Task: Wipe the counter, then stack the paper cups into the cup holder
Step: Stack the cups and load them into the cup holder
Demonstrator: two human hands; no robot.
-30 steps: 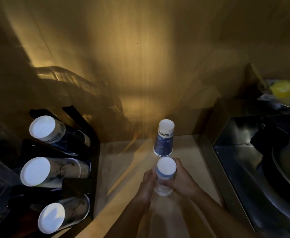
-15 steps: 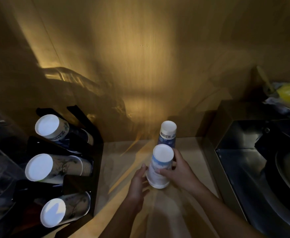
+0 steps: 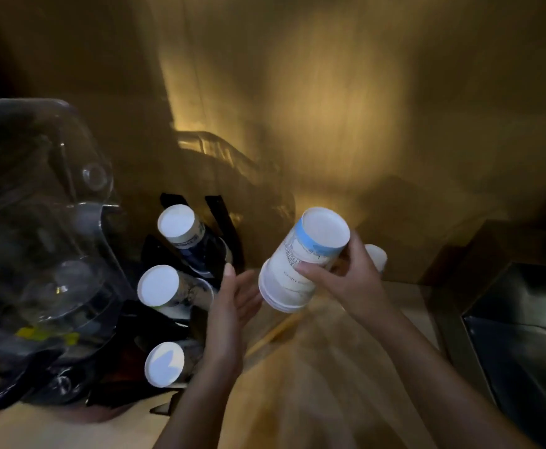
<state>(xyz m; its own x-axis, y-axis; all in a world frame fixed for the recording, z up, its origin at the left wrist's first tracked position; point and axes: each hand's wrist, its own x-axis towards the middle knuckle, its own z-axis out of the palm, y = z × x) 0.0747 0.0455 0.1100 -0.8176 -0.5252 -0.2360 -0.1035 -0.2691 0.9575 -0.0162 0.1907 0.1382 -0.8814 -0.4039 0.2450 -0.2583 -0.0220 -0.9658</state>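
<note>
My right hand [image 3: 351, 280] grips a short stack of white paper cups [image 3: 301, 264] with a blue band, lifted off the counter and tilted with its base toward me. My left hand [image 3: 233, 306] is open, fingers apart, just left of the stack's rims and not holding it. The black cup holder [image 3: 220, 218] stands at the left with three slots. Each slot holds a cup stack lying base-out: top [image 3: 177, 223], middle [image 3: 158, 285], bottom [image 3: 165, 364]. Another upside-down cup [image 3: 377, 254] stands on the counter, mostly hidden behind my right hand.
A clear plastic container [image 3: 48, 215] looms at the far left beside the holder. A dark metal sink [image 3: 521, 322] drops off at the right. The wooden counter [image 3: 297, 367] runs between them, with a wooden wall behind.
My right hand has lifted the cup stack off the counter and swung it left toward the holder, tilting it. My left hand let go and opened. The view has turned left.
</note>
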